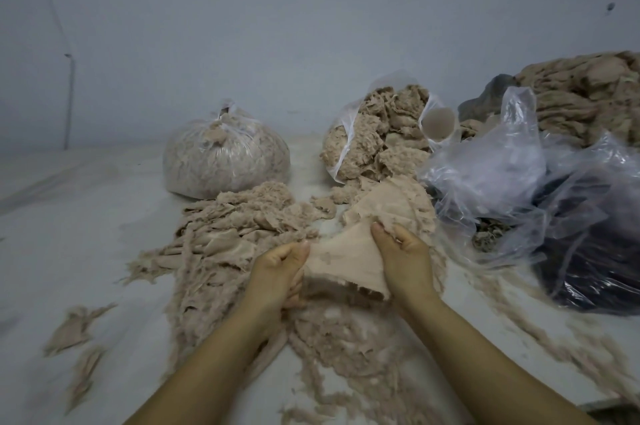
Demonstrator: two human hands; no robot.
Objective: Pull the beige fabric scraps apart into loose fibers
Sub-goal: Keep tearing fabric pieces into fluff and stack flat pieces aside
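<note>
Your left hand (280, 272) and right hand (403, 256) both grip one beige fabric scrap (341, 263), stretched taut between them just above the white work surface (52, 251). Your left fingers curl round the scrap's left edge, thumb on top; your right hand pinches the opposite edge, thumb pressed against the cloth near its upper corner. The scrap's lower edge is frayed and hangs toward you. Beneath and to the left of your hands lies a heap of torn beige scraps and fibers (225, 244), trailing down toward the near edge, with a few stray pieces lying apart at the lower left. Beside your right hand, more beige cloth (398, 206) spills from an open clear plastic bag (367, 134) stuffed with shredded material. A knotted clear bag (225, 161) full of fibers sits to its left, near the wall. A cardboard tube (439, 127) pokes out by the open bag. Crumpled clear plastic (502, 165) and a dark bag (595, 269) lie at the right, with a large pile of beige fabric (581, 99) behind them.
</note>
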